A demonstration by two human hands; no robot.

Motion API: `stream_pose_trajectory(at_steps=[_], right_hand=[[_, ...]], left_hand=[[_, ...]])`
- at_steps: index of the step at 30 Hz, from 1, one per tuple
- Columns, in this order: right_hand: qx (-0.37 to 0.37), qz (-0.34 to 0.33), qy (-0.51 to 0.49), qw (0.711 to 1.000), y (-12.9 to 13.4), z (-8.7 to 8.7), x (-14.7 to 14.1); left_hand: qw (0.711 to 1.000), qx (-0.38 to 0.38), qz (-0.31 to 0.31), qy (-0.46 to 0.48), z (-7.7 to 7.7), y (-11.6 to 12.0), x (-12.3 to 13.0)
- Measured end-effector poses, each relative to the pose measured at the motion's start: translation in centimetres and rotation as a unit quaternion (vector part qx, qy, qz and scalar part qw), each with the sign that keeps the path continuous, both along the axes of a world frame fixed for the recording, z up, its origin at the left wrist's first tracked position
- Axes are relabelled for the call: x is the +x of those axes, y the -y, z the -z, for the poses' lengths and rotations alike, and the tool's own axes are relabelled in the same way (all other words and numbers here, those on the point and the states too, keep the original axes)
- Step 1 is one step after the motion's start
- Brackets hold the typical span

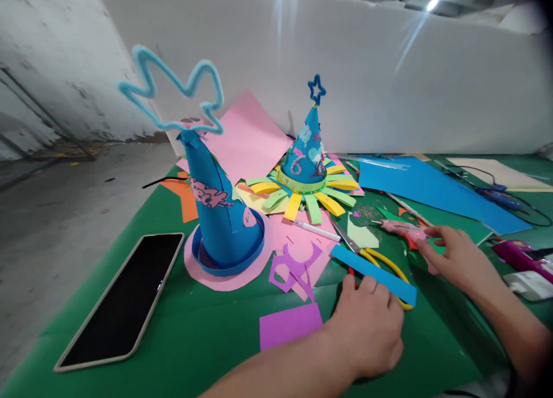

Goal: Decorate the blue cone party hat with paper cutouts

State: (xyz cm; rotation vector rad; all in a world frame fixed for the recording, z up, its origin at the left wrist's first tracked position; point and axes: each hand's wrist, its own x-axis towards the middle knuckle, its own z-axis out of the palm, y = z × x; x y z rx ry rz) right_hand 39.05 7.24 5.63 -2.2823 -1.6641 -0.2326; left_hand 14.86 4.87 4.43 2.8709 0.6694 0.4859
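My right hand (458, 254) has its fingers closed on a small pink hot glue gun (401, 230), its nozzle pointing left. My left hand (369, 323) is curled, palm down, beside a blue paper strip (375, 275). A bit of red handle (351, 271) shows by its fingertips; what the fingers hold, if anything, is hidden. Scissors with yellow handles (386, 262) lie partly under the strip. To the left stands a blue paper cone hat (224, 213) on a pink brim (233, 280), topped by a light blue pipe-cleaner shape (149, 81).
Behind is a decorated blue cone hat (309, 150) with yellow and green loops. A phone (121, 300) lies at the table's left edge. Purple scraps (296, 268), a white pen (317, 231) and blue sheets (432, 185) cover the green table (173, 352). A white adapter (529, 284) sits right.
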Motion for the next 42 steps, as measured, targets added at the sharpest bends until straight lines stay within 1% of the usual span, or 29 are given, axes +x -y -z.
stream_pose_trajectory(at_steps=[2, 4, 6, 8, 11, 15, 18, 21, 23, 24, 26, 27, 28, 29, 30, 31, 32, 33, 35, 36, 37, 38, 40, 41, 42], right_hand=[[0.017, -0.016, 0.008, 1.000, 0.4, 0.5, -0.2], [0.016, -0.069, 0.006, 0.997, -0.2, 0.6, -1.3], [-0.019, -0.150, -0.003, 0.989, -1.6, 0.4, -2.9], [-0.060, -0.210, -0.004, 0.976, -3.5, 0.0, -4.5], [-0.129, -0.262, 0.007, 0.956, -6.0, -0.8, -6.3], [-0.203, -0.268, 0.014, 0.942, -7.6, -1.4, -7.3], [-0.231, -0.268, 0.009, 0.935, -8.2, -1.5, -7.6], [-0.233, -0.272, -0.009, 0.934, -8.5, -2.1, -7.3], [-0.212, -0.268, -0.031, 0.939, -8.4, -3.2, -6.7], [-0.199, -0.266, -0.042, 0.942, -8.2, -3.9, -6.2], [-0.174, -0.268, -0.094, 0.943, -7.5, -5.6, -5.4], [-0.168, -0.277, -0.145, 0.935, -7.0, -6.4, -5.1], [-0.161, -0.287, -0.227, 0.917, -6.4, -7.2, -4.9], [-0.155, -0.294, -0.304, 0.893, -5.9, -7.9, -4.9], [-0.150, -0.300, -0.366, 0.868, -5.3, -8.4, -5.1], [-0.145, -0.304, -0.404, 0.850, -4.9, -8.7, -5.4], [-0.141, -0.307, -0.421, 0.842, -4.5, -8.9, -5.7], [-0.134, -0.309, -0.425, 0.840, -4.3, -8.8, -6.1], [-0.113, -0.312, -0.416, 0.847, -4.3, -8.3, -6.7], [-0.091, -0.305, -0.400, 0.860, -4.4, -7.9, -6.8], [-0.056, -0.288, -0.376, 0.879, -4.5, -7.5, -6.7], [-0.014, -0.263, -0.348, 0.900, -4.7, -7.1, -6.3], [0.079, -0.187, -0.287, 0.936, -4.6, -6.3, -5.1], [0.114, -0.145, -0.265, 0.946, -4.3, -5.9, -4.2], [0.133, -0.105, -0.246, 0.954, -3.8, -5.4, -3.2]], left_hand=[[1.000, 0.008, 0.006, 0.002, -0.2, 0.1, 0.0], [1.000, 0.023, 0.018, 0.004, -0.2, 0.3, 0.1], [0.999, 0.037, 0.035, 0.007, 0.0, 0.4, 0.1], [0.998, 0.050, 0.042, 0.013, 0.3, 0.5, 0.2], [0.996, 0.068, 0.044, 0.023, 0.9, 0.5, 0.3], [0.996, 0.074, 0.043, 0.023, 1.1, 0.3, 0.5], [0.996, 0.073, 0.041, 0.018, 1.0, 0.4, 0.7], [0.996, 0.072, 0.036, 0.026, 0.9, 0.6, 0.6], [0.996, 0.067, 0.021, 0.054, 0.7, 0.5, 0.5], [0.996, 0.056, 0.004, 0.075, 0.4, 0.3, 0.4], [0.990, 0.007, -0.060, 0.128, -0.5, -0.6, 0.3], [0.978, -0.038, -0.123, 0.163, -1.1, -1.3, 0.3], [0.956, -0.093, -0.185, 0.205, -1.8, -2.2, 0.3], [0.926, -0.161, -0.234, 0.249, -2.4, -3.1, 0.5], [0.890, -0.233, -0.254, 0.299, -3.1, -4.1, 0.6], [0.851, -0.311, -0.249, 0.343, -3.6, -4.9, 0.9], [0.839, -0.343, -0.239, 0.347, -4.0, -5.7, 1.2], [0.832, -0.367, -0.227, 0.348, -4.3, -6.2, 1.4], [0.822, -0.399, -0.212, 0.347, -4.3, -6.8, 1.9], [0.817, -0.409, -0.212, 0.348, -4.2, -6.8, 2.0], [0.811, -0.416, -0.217, 0.349, -3.9, -6.9, 2.0], [0.806, -0.422, -0.226, 0.349, -3.5, -6.9, 1.9], [0.799, -0.430, -0.242, 0.344, -2.6, -7.2, 1.6], [0.797, -0.434, -0.250, 0.339, -2.1, -7.5, 1.3], [0.795, -0.437, -0.257, 0.332, -1.6, -8.0, 1.1]])
